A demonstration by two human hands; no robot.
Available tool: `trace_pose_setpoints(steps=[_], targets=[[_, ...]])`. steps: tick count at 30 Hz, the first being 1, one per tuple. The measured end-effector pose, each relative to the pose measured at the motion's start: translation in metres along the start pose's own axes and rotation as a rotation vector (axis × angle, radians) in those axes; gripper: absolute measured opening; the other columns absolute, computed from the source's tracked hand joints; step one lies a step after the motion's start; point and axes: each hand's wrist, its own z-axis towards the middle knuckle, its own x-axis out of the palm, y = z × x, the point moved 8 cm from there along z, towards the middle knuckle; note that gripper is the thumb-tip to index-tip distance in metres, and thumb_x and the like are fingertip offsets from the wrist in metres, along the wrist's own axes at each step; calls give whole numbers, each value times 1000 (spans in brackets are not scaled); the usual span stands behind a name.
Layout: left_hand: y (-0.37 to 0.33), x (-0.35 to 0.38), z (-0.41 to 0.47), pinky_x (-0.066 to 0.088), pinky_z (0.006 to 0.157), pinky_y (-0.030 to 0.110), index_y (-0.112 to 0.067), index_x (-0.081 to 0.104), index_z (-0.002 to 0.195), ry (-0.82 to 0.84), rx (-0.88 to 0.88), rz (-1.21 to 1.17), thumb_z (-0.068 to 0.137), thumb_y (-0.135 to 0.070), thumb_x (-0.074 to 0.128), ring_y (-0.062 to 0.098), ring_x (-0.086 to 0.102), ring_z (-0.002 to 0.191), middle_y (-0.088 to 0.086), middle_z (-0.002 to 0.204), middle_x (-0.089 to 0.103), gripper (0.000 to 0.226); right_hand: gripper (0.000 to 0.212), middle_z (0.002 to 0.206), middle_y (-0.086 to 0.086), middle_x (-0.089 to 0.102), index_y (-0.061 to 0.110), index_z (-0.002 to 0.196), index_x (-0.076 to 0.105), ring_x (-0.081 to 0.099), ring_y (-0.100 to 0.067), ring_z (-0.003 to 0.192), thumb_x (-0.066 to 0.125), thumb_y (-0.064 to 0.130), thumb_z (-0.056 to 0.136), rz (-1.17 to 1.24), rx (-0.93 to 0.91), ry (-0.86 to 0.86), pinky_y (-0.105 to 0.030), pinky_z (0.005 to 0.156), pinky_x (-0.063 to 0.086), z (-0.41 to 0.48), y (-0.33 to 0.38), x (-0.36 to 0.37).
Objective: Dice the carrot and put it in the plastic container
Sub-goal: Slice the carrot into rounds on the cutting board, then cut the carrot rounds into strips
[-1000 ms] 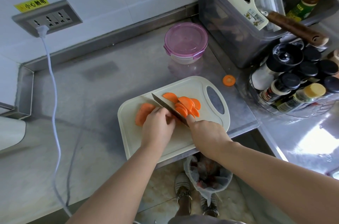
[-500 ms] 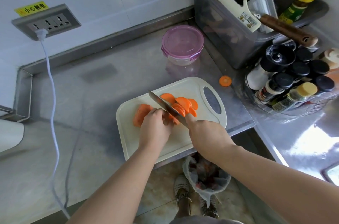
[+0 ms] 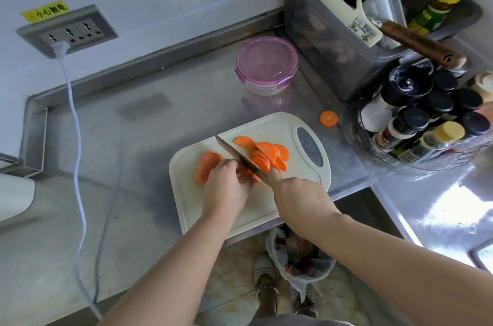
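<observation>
In the head view, the left hand (image 3: pixel 226 184) curls over the carrot (image 3: pixel 206 167) and holds it on the cutting board (image 3: pixel 192 208). The right hand (image 3: pixel 296 192) grips the knife (image 3: pixel 237 156); its handle is probably hidden inside the fist. Cut slices (image 3: pixel 266 153) lie to the right of the blade. The lidded plastic container (image 3: pixel 266 64) stands apart on the tabletop (image 3: pixel 133 165).

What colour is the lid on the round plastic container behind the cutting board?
Translucent pink-purple lid, seen best in the head view.
</observation>
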Motion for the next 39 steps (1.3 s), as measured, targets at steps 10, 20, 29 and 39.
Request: trace_pose_setpoints(steps=[10,20,29,39], targets=[[1,1,3,47,73,28,-12,67,92,9,-70,15,83,-20,62,24,63,93,4,97,69,13,56,62,0,36,12,138,23,35,-17,50,44,-6,88,-36,-5,33,-27,44,28,2,1,4],[1,0,3,40,69,24,-13,68,90,-18,-71,25,84,-24,62,21,63,93,1,96,70,13,58,66,-1,37,13,142,21,48,-19,61,46,-2,92,-4,-4,68,-32,62,49,6,3,7],[3,0,3,40,66,24,-13,67,87,-19,-59,34,81,-23,64,19,63,87,-1,92,68,12,54,64,1,33,12,142,19,32,-15,50,41,0,93,-49,19,58,-32,57,37,12,2,12],[0,2,7,46,69,27,-15,67,93,2,-23,40,83,-25,66,17,63,89,-1,95,68,14,25,98,-17,62,11,123,37,59,-34,83,33,25,103,204,114,51,-35,66,43,19,-21,9]])
